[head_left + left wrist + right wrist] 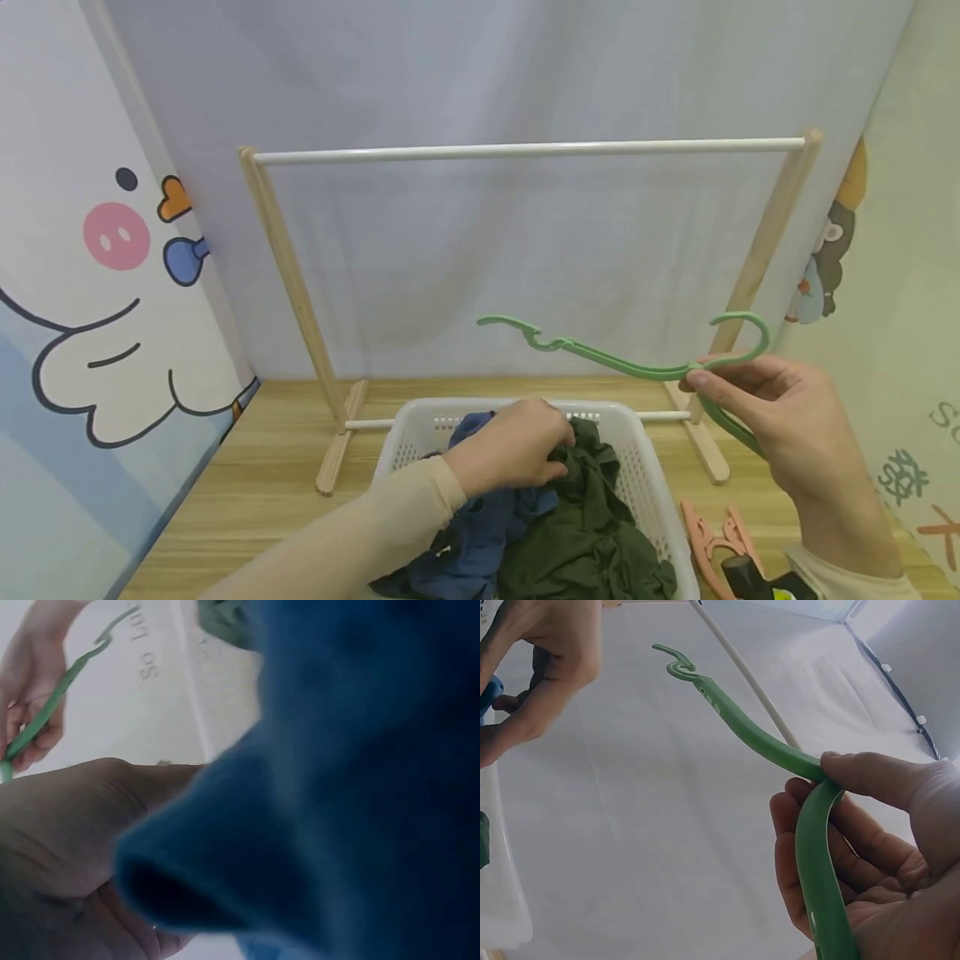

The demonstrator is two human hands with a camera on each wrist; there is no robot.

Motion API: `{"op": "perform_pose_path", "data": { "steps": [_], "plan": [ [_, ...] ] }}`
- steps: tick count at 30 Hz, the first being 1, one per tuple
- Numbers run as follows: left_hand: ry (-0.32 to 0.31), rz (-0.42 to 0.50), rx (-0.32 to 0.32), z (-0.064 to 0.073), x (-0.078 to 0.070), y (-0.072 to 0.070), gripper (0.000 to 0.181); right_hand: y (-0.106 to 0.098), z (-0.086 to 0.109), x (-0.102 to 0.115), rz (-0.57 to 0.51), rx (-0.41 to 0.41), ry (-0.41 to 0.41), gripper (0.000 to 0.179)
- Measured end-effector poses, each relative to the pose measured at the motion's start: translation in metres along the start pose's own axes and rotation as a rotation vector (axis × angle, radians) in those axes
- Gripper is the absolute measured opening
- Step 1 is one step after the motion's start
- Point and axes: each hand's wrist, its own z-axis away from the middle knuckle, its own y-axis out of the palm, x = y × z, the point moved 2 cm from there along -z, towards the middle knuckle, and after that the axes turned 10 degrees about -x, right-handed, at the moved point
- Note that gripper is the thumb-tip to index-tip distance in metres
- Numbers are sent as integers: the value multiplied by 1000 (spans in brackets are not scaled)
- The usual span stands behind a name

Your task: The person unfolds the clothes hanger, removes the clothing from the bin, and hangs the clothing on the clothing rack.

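Observation:
My right hand (798, 425) pinches a light green plastic hanger (622, 363) near the base of its hook, between thumb and fingers. The hanger is raised to the right of the basket, one arm pointing left and the other running down along the palm. My left hand (517, 446) reaches into the white basket (637, 450), its fingers curled on the upper folds of a dark green garment (585, 533). Under that hand lies a blue garment (468, 533); its blurred blue cloth (360, 780) fills much of the left wrist view and hides the left fingertips.
Behind the basket stands a wooden rack with a white top rail (525, 151). Pink folding hangers (712, 537) lie on the wooden table (247, 467) right of the basket, beside a black object (746, 575). Printed panels flank both sides.

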Motion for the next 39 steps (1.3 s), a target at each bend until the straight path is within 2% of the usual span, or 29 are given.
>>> {"op": "perform_pose_path", "data": {
  "steps": [4, 11, 18, 21, 25, 28, 31, 34, 39],
  "plan": [
    [-14, -54, 3, 2, -3, 7, 22, 2, 0, 2, -15, 8, 3, 14],
    [-39, -127, -36, 2, -6, 13, 13, 3, 1, 6, 13, 16, 3, 14],
    [-65, -175, -62, 0, -5, 17, 15, 3, -1, 7, -18, 14, -30, 15],
    [-76, -111, -63, 2, -3, 18, 12, 2, -1, 6, -28, 15, -34, 15],
    [-93, 82, -73, 5, 4, 16, 8, 0, -1, 6, -15, 5, -31, 14],
    [-112, 226, -93, 9, 7, 7, 3, -2, 0, 5, 38, -19, -15, 13],
    [-126, 319, -138, 12, 9, -7, 1, -4, 0, 6, 87, -42, 3, 14],
    [-131, 365, -212, 16, 11, -23, 3, -5, -1, 5, 88, -54, 15, 14],
    [-146, 378, -336, 28, 14, -50, 4, -5, -1, 4, 71, -58, 9, 13]
  ]
}}
